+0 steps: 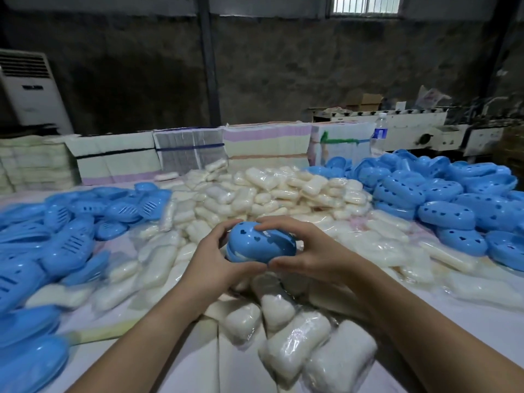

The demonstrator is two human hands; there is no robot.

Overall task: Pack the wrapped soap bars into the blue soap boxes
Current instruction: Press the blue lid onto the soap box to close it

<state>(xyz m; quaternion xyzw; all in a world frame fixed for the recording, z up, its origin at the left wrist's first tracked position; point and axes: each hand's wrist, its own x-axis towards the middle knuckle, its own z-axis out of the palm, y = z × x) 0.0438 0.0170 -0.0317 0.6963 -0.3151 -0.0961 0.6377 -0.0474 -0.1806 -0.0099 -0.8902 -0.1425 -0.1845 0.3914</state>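
While your left hand [215,259] and right hand [304,251] curl their fingers [279,222] around one blue soap box [261,243], pressing it closed, loose wrapped soap bars [286,191] beyond your fingertips and empty boxes [453,194] farther right suggest most packing remains.

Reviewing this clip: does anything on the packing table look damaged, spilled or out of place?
Nothing stands out. Both hands, left and right, grip one closed blue soap box above the loose pile of wrapped soap bars. Heaps of blue box halves lie to the left and right.
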